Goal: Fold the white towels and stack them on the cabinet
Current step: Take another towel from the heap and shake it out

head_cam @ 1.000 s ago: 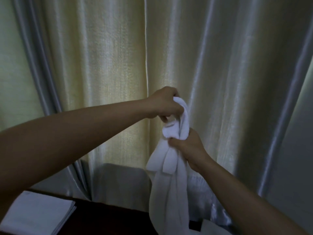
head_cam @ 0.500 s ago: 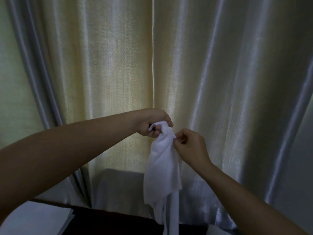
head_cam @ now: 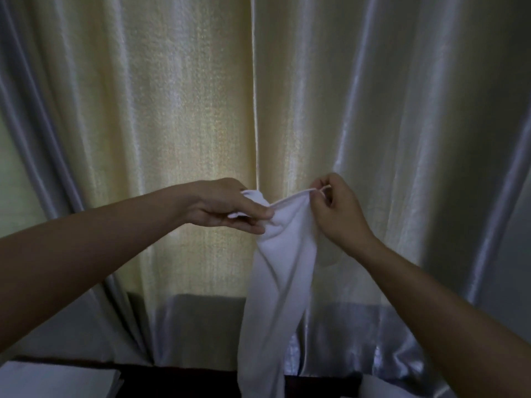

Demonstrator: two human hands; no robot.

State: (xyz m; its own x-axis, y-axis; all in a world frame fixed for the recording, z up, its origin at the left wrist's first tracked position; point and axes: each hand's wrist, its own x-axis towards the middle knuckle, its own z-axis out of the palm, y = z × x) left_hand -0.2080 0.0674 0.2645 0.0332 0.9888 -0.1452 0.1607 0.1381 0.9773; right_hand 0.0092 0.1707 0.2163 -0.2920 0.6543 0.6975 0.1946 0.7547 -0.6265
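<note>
A white towel (head_cam: 275, 285) hangs bunched in the air in front of the curtain, its lower end dropping out of view at the bottom. My left hand (head_cam: 227, 209) holds the towel's top edge between thumb and fingers. My right hand (head_cam: 336, 211) pinches a corner of the same edge, a short way to the right, and the hem is stretched between the two hands. A stack of folded white towels (head_cam: 57, 382) lies on the dark cabinet top (head_cam: 178, 380) at the bottom left.
A pale, glossy curtain (head_cam: 201, 110) fills the whole background close behind the hands. Another piece of white cloth (head_cam: 388, 387) shows at the bottom right edge on the cabinet.
The hands have moved apart along the towel's top edge: the right hand slid right to a corner and the hem now stretches between them. The view tilted up slightly.
</note>
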